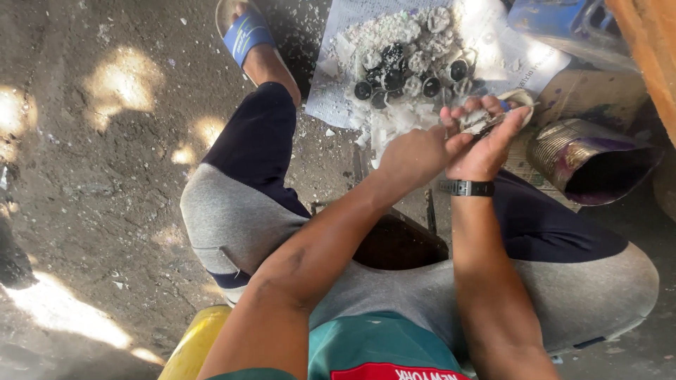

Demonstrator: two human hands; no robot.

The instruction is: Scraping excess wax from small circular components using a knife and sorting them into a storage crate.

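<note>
My left hand (414, 156) and my right hand (486, 141) meet over my knees, both closed around a small whitish, crusted object (480, 119) held between the fingers. A thin blade-like piece seems to stick out toward the right of it, but it is too small to tell. A dark watch (466, 188) sits on my right wrist. Just beyond the hands lies a white sheet (331, 84) bearing a heap of white flakes (384, 32) and several small round dark pieces (394, 74).
A dented metal can (588, 158) lies on its side at the right. A blue container (556, 17) stands at top right beside an orange wooden edge (651, 49). My foot in a blue sandal (246, 35) rests on dirt ground. A yellow object (193, 345) is behind me.
</note>
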